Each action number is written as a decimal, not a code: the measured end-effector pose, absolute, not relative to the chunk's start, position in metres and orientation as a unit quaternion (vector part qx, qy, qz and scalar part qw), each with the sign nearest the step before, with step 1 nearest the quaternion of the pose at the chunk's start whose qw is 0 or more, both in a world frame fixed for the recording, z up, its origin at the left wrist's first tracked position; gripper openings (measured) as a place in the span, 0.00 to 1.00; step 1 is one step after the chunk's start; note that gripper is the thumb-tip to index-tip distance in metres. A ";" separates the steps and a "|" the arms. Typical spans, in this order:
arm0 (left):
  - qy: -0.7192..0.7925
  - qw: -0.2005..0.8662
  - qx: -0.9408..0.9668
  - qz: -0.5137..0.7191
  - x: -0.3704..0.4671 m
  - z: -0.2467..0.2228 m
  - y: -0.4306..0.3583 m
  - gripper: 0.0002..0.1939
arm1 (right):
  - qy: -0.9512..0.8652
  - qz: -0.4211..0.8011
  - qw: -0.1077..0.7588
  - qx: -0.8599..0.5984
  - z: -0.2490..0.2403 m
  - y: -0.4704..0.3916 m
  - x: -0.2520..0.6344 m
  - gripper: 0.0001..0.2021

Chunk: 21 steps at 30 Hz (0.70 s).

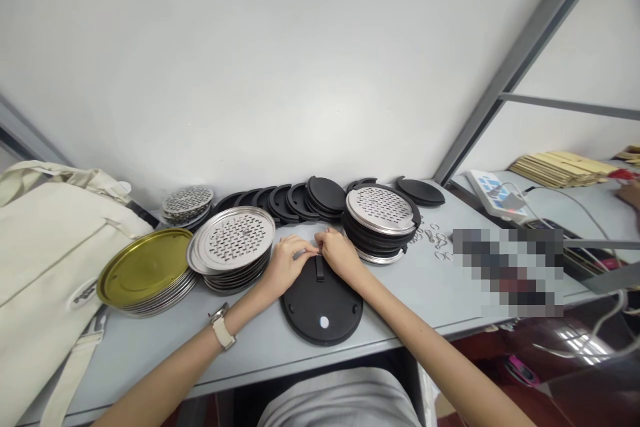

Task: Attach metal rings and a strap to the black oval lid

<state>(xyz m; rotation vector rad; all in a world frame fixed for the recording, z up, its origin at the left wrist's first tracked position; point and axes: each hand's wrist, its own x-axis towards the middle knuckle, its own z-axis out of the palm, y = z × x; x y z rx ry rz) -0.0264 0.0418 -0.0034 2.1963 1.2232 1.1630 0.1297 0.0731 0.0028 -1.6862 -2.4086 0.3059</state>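
Behind the grey surface (400, 320) rises a plain pale wall (280, 67), with a slanting metal post (520, 73) to the right. Near the surface's front edge lies a round black disc (323, 310); both hands meet at its far end. The left hand (286, 265) pinches narrowly there, fingertips close to the right hand (337, 250), whose fingers are bent inward; whatever they grip is too small to tell. Close on the left stands a stack of perforated metal discs (235, 240), then gold-coloured plates (150, 267) and a cream bag (55, 260). Just right, a perforated-topped stack (383, 213) crowds the right hand. Black pieces (295, 200) line the wall side; small metal rings (440, 243) lie farther right.
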 end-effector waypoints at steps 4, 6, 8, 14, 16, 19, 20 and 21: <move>0.433 0.191 0.777 0.415 -0.027 -0.005 0.042 0.06 | -0.811 0.105 0.094 -0.568 0.003 0.073 0.129 0.15; 0.433 0.194 0.776 0.416 -0.027 -0.006 0.042 0.06 | -0.811 0.107 0.096 -0.568 0.003 0.073 0.129 0.14; 0.434 0.196 0.775 0.416 -0.027 -0.006 0.042 0.06 | -0.810 0.111 0.099 -0.567 0.004 0.073 0.129 0.14; 0.440 0.196 0.773 0.414 -0.026 -0.005 0.042 0.06 | -0.812 0.133 0.133 -0.552 0.002 0.074 0.129 0.17; 0.442 0.195 0.772 0.413 -0.025 -0.005 0.041 0.06 | -0.815 0.143 0.151 -0.541 0.001 0.075 0.129 0.18; 0.446 0.194 0.771 0.411 -0.025 -0.006 0.041 0.06 | -0.818 0.154 0.178 -0.525 -0.001 0.076 0.129 0.17; 0.447 0.193 0.771 0.411 -0.025 -0.006 0.041 0.06 | -0.818 0.157 0.185 -0.521 -0.001 0.077 0.129 0.17; 0.448 0.193 0.770 0.412 -0.025 -0.006 0.041 0.06 | -0.818 0.160 0.191 -0.518 -0.002 0.077 0.129 0.16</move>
